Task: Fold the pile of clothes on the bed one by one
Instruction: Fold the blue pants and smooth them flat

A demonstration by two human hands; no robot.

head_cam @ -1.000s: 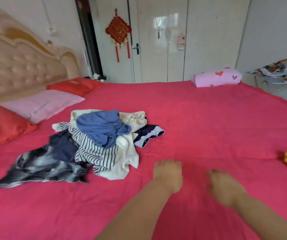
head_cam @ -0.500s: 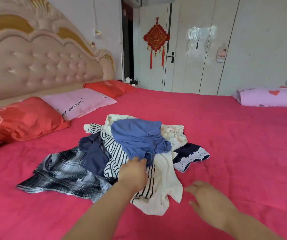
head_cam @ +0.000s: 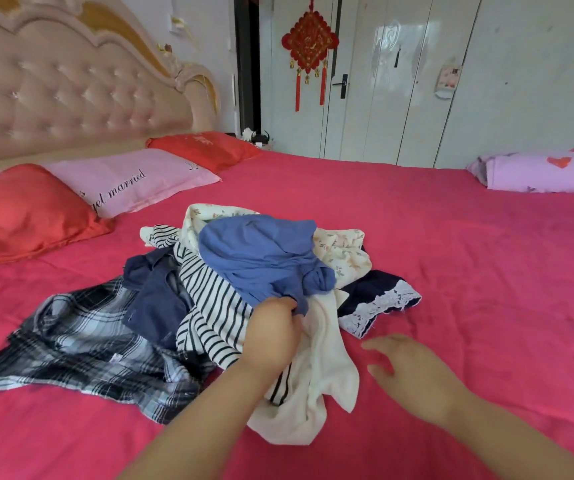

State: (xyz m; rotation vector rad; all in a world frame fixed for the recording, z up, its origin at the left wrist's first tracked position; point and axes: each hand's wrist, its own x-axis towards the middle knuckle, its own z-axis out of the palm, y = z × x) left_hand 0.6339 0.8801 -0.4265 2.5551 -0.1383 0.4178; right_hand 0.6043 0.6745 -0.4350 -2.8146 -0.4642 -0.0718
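Bright soft daylight; door glare; wide-angle edge warp.

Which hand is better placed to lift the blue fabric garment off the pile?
Left. The left hand grips the near edge of the crumpled blue fabric garment; the right hand hovers open over the pink bedsheet.

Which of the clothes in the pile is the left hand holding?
The plain blue garment, lying topmost: the left hand pinches its near edge. The striped top only lies beneath.
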